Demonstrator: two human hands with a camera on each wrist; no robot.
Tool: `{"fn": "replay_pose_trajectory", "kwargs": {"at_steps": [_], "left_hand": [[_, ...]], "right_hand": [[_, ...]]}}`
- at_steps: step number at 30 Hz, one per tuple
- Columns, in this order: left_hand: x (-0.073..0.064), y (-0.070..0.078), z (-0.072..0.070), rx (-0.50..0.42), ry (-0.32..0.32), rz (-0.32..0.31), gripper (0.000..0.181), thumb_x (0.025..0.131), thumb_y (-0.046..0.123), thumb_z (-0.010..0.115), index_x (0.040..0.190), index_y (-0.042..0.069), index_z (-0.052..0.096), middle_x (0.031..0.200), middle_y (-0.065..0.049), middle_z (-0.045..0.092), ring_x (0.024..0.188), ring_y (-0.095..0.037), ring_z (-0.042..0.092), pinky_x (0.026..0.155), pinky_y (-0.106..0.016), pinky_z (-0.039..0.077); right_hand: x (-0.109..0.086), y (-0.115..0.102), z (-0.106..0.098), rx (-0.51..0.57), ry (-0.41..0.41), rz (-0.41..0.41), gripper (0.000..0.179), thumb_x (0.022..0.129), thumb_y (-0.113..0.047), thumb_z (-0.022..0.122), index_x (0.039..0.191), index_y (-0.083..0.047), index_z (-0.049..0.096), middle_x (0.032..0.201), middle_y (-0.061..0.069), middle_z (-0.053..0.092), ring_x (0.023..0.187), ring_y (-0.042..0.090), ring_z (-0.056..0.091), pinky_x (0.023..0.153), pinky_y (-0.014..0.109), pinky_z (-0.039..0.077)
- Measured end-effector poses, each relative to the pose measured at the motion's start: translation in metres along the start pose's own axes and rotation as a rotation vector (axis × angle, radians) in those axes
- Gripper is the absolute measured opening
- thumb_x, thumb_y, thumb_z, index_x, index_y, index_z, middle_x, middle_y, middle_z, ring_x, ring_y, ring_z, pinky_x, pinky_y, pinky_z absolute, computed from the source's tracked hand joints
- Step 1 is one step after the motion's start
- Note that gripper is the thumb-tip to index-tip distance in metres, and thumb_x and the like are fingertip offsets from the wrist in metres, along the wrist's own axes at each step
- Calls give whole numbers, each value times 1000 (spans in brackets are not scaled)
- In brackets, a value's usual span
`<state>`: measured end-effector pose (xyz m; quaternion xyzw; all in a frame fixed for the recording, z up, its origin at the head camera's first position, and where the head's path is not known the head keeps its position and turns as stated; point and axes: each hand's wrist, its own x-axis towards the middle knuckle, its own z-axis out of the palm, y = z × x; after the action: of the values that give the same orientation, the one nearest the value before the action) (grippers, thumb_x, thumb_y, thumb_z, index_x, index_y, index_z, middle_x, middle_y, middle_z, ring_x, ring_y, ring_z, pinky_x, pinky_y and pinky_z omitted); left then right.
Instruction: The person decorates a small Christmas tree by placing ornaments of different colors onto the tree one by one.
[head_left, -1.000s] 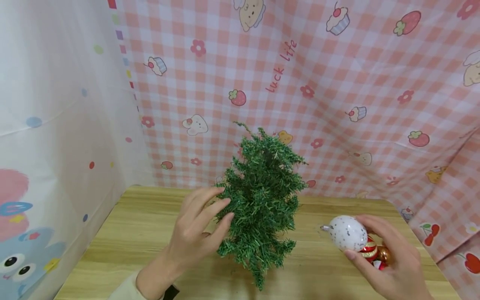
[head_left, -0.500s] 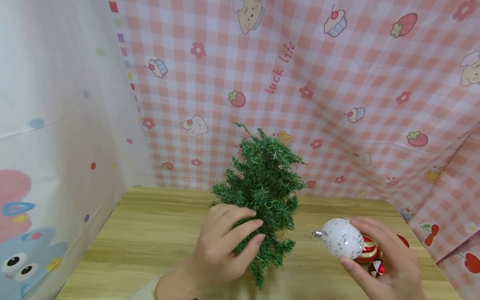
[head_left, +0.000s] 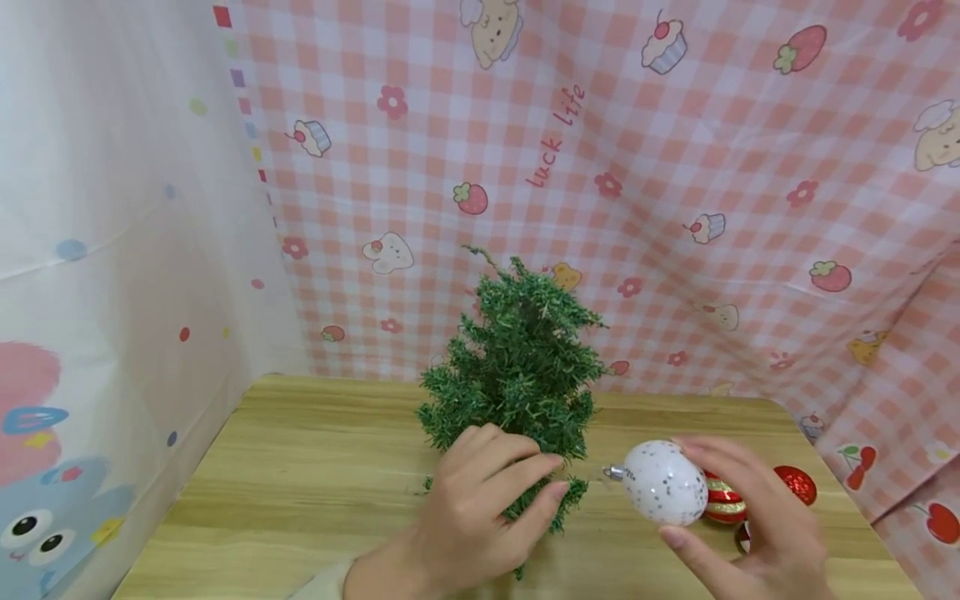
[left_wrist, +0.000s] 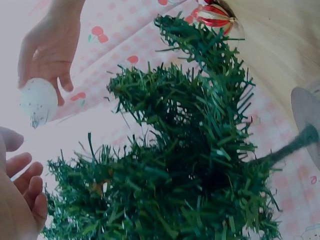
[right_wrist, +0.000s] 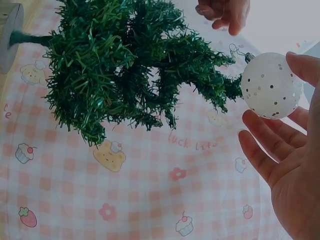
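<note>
A small green artificial Christmas tree [head_left: 517, 375] stands upright in the middle of the wooden table. My right hand [head_left: 757, 517] holds a white Christmas bauble [head_left: 666, 483] with silver specks, thumb on one side and fingers on the other. The bauble's silver cap and wire loop [right_wrist: 242, 53] point left, toward the tree. In front of the tree's lower part is my left hand [head_left: 487, 508], fingers loosely bent, with nothing seen between them. The left wrist view shows the left hand [left_wrist: 22, 192] beside the branches, apart from the bauble [left_wrist: 38, 102].
Behind the right hand lie a red and gold striped bauble [head_left: 723, 500] and a red glittery bauble [head_left: 795, 485], with another partly hidden. The table [head_left: 300, 467] ends at a pink checked cloth [head_left: 360, 167]. The tree's round base [left_wrist: 306, 120] shows in the left wrist view.
My left hand has moved right, from the tree's left side to its front. The right hand has carried the white bauble a little left, uncovering more of the red baubles.
</note>
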<state>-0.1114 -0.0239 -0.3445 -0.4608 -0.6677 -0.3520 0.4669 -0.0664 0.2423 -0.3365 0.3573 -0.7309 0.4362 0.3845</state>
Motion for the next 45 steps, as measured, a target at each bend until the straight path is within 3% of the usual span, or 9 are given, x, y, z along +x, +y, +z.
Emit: {"fn": "replay_pose_trajectory", "kwargs": {"at_steps": [5, 9, 15, 25, 32, 38, 45], "left_hand": [[0, 4, 5, -33, -40, -56, 16, 101, 19, 69, 104, 8, 81, 93, 0, 73, 74, -11, 63, 71, -15, 49], [0, 5, 9, -78, -56, -104, 13, 97, 14, 74, 104, 6, 80, 94, -2, 73, 80, -11, 67, 76, -14, 53], [0, 7, 13, -112, -73, -116, 12, 94, 9, 75, 104, 4, 81, 94, -2, 74, 84, -10, 70, 80, -14, 55], [1, 5, 15, -179, -81, -153, 15, 88, -3, 74, 98, 5, 82, 92, -2, 76, 83, -8, 70, 79, -12, 54], [0, 6, 17, -235, -71, -153, 14, 91, -1, 71, 100, 3, 81, 92, -4, 76, 84, -10, 71, 80, -15, 56], [1, 6, 17, -231, -82, -163, 14, 88, -2, 74, 99, 3, 81, 91, -4, 76, 83, -10, 71, 80, -14, 55], [2, 5, 16, -246, -73, -180, 13, 91, -4, 71, 96, 3, 81, 91, -5, 76, 84, -10, 71, 79, -14, 56]], "right_hand": [[2, -4, 4, -19, -2, -24, 66, 92, -38, 81, 117, 20, 65, 135, 7, 66, 124, 13, 63, 96, 13, 50], [8, -7, 10, 6, 5, -72, 63, 93, -36, 80, 115, 21, 65, 134, 8, 67, 123, 13, 64, 97, 14, 50], [13, -8, 15, -1, 16, -125, 60, 94, -35, 80, 114, 20, 66, 131, 10, 68, 121, 11, 64, 97, 13, 49], [11, -8, 16, -52, 14, -121, 62, 93, -40, 79, 113, 18, 68, 129, 10, 70, 119, 8, 65, 95, 12, 49], [12, -8, 17, -66, 15, -136, 61, 94, -40, 78, 113, 17, 68, 129, 10, 70, 119, 7, 65, 92, 11, 50], [11, -8, 17, -48, 11, -148, 60, 94, -38, 78, 114, 18, 67, 130, 11, 69, 119, 8, 65, 92, 12, 51], [12, -6, 17, -48, 14, -144, 61, 94, -39, 78, 113, 19, 67, 130, 9, 69, 120, 8, 65, 93, 12, 50]]}}
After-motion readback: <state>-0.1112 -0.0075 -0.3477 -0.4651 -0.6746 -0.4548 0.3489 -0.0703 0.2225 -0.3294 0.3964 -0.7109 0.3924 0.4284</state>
